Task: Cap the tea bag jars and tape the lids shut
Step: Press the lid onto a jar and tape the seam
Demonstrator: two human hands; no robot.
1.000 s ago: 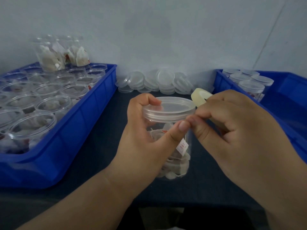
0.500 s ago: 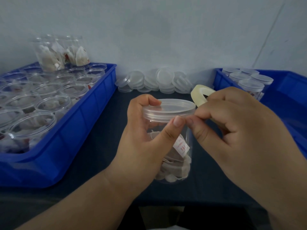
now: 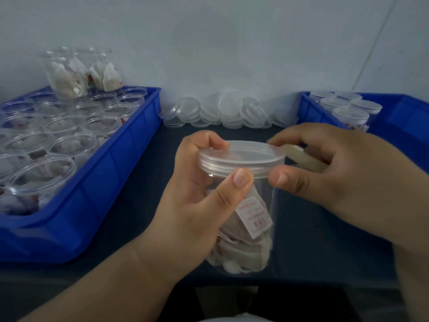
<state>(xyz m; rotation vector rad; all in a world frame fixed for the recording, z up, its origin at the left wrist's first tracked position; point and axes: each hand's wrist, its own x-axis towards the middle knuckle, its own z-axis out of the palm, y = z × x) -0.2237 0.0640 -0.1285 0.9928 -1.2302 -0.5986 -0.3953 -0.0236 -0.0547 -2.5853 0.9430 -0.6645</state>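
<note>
Clear jar [image 3: 246, 240] of tea bags, closed by a translucent ribbed lid [image 3: 241, 156], held upright over a dark table [image 3: 148, 182]. The jar is gripped by the left hand [image 3: 197, 205], thumb against the lid's rim. The lid's right edge is pinched by the right hand [image 3: 336, 173], in which a tape roll [image 3: 301, 156], largely hidden by fingers, is also held. No tape strip can be made out. Red print on a paper tag [image 3: 254, 217] inside the jar is unreadable. Left of the jar: blue bin [image 3: 92, 194] of uncapped jars. Behind the jar: loose lids [image 3: 220, 110].
</note>
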